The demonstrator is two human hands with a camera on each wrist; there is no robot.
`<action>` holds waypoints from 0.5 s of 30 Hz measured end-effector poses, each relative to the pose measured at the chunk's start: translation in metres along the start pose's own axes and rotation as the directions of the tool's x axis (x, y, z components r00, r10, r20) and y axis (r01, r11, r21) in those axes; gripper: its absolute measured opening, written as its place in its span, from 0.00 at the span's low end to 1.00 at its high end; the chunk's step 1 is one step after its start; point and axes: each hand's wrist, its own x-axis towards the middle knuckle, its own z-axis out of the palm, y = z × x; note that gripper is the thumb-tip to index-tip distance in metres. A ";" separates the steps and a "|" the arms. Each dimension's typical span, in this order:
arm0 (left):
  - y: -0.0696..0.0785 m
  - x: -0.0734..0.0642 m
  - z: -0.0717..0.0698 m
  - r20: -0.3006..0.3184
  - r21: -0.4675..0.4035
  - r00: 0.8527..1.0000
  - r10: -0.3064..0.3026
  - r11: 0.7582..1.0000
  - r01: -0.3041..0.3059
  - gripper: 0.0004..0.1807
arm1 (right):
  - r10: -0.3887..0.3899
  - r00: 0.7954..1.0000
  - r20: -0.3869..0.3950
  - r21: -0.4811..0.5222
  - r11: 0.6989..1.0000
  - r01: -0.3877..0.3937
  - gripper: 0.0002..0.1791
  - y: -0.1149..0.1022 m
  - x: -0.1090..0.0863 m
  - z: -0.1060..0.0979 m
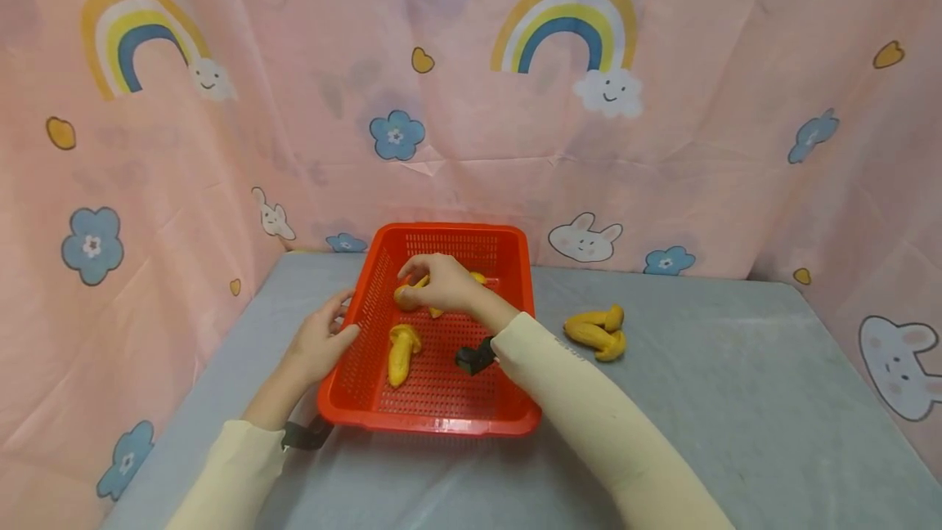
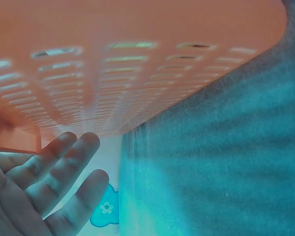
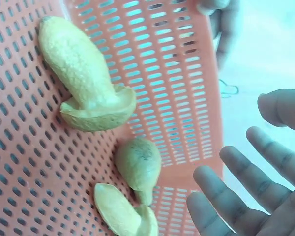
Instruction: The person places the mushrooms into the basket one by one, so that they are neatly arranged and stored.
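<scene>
A red plastic basket (image 1: 434,425) with slotted walls stands on the table. My left hand (image 1: 316,342) is at its left side, thumb over the rim and fingers along the outside; in the left wrist view these fingers (image 2: 64,179) are loosely extended. Inside the basket, my right hand (image 1: 445,283) hovers above the far left part with spread fingers and holds nothing. Several yellow mushroom-like pieces lie in there: a thick capped one (image 3: 78,64), a rounded one (image 3: 139,164) and a slimmer one (image 3: 115,209). Another bit of yellow (image 1: 478,277) shows behind my right hand.
Two more yellow mushroom-like pieces (image 1: 589,330) lie together on the grey-blue tabletop (image 1: 706,399), right of the basket. A pink patterned curtain (image 1: 471,170) hangs behind and at both sides. A black wrist camera (image 1: 474,357) sticks out below my right wrist.
</scene>
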 end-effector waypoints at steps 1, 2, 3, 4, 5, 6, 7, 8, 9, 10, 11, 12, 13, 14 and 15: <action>0.000 0.000 0.000 0.000 -0.001 1.000 0.004 1.000 -0.004 0.34 | -0.004 1.000 -0.009 -0.013 1.000 0.004 0.17 0.000 -0.001 -0.002; -0.001 0.000 0.000 -0.002 -0.002 1.000 0.008 1.000 -0.008 0.34 | -0.008 1.000 -0.018 -0.026 1.000 0.008 0.16 0.000 -0.003 -0.004; -0.001 0.000 0.000 -0.001 -0.001 1.000 0.011 1.000 -0.011 0.34 | -0.013 1.000 -0.026 -0.038 0.999 0.012 0.16 0.000 -0.004 -0.005; -0.001 -0.001 0.000 0.000 -0.005 1.000 0.014 1.000 -0.014 0.34 | -0.013 0.999 -0.032 -0.041 0.999 0.012 0.16 0.000 -0.006 -0.007; -0.001 -0.001 0.001 0.003 -0.007 1.000 0.018 1.000 -0.018 0.34 | -0.017 0.999 -0.037 -0.046 0.999 0.015 0.15 -0.001 -0.007 -0.009; -0.001 -0.001 0.001 0.003 -0.009 1.000 0.017 1.000 -0.017 0.34 | -0.023 0.999 -0.041 -0.052 0.998 0.020 0.15 -0.001 -0.009 -0.011; -0.001 -0.001 0.001 0.003 -0.010 1.000 0.016 1.000 -0.016 0.34 | -0.023 0.999 -0.045 -0.050 0.999 0.020 0.15 -0.001 -0.010 -0.012; -0.001 -0.001 0.001 0.001 -0.010 1.000 0.014 1.000 -0.014 0.34 | -0.024 0.998 -0.050 -0.047 0.999 0.022 0.14 -0.001 -0.011 -0.014; -0.001 -0.001 0.001 0.002 -0.007 1.000 0.015 1.000 -0.015 0.34 | -0.028 0.998 -0.052 -0.044 0.999 0.026 0.15 -0.001 -0.012 -0.016; -0.001 0.000 0.001 0.001 -0.005 1.000 0.012 1.000 -0.012 0.34 | -0.032 0.998 -0.055 -0.043 0.999 0.030 0.14 0.000 -0.013 -0.017; -0.001 0.000 0.001 0.000 -0.003 1.000 0.008 1.000 -0.008 0.34 | -0.036 0.998 -0.058 -0.042 0.999 0.033 0.14 0.000 -0.015 -0.019; -0.001 0.000 0.001 -0.004 0.002 1.000 0.002 1.000 -0.002 0.34 | -0.039 0.997 -0.063 -0.041 0.999 0.036 0.14 0.000 -0.016 -0.020; -0.001 0.000 0.001 -0.003 0.006 1.000 0.001 1.000 -0.001 0.34 | -0.043 0.997 -0.070 -0.041 0.998 0.040 0.14 0.000 -0.017 -0.022; -0.002 0.000 0.000 -0.004 0.010 1.000 -0.001 1.000 0.001 0.34 | -0.046 0.996 -0.078 -0.040 0.998 0.043 0.13 0.000 -0.019 -0.023; -0.002 0.000 0.000 -0.002 0.015 1.000 0.000 1.000 0.000 0.34 | -0.050 0.995 -0.084 -0.038 0.998 0.046 0.13 0.000 -0.020 -0.025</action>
